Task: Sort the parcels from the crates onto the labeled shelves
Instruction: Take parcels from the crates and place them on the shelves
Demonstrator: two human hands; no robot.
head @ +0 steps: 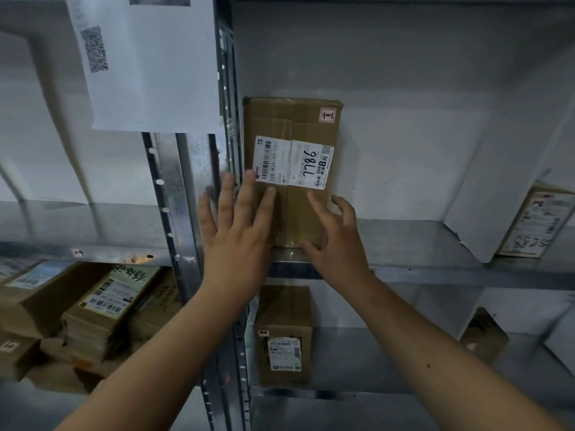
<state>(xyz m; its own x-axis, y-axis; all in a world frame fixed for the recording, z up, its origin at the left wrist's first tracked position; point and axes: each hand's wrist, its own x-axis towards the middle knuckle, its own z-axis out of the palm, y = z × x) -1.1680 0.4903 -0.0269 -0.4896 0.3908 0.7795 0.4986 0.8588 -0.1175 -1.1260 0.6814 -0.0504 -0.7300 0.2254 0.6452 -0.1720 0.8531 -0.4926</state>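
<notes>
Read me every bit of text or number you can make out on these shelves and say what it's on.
"7786", handwritten: label on upright parcel.
"516-K20-00-0..", cut off: same label.
"8元": same label.
Handwritten digits on right-hand parcel: upside down, unclear.
Labels on lower parcels, hanging paper: too blurred.

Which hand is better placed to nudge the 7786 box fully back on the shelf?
Left, probably. The left hand lies flat with straight fingers on the box front; the right hand only touches its lower corner with spread, bent fingers.

open shelf (420,241) right of parcel (291,126), upright post (230,135) hard left
</notes>
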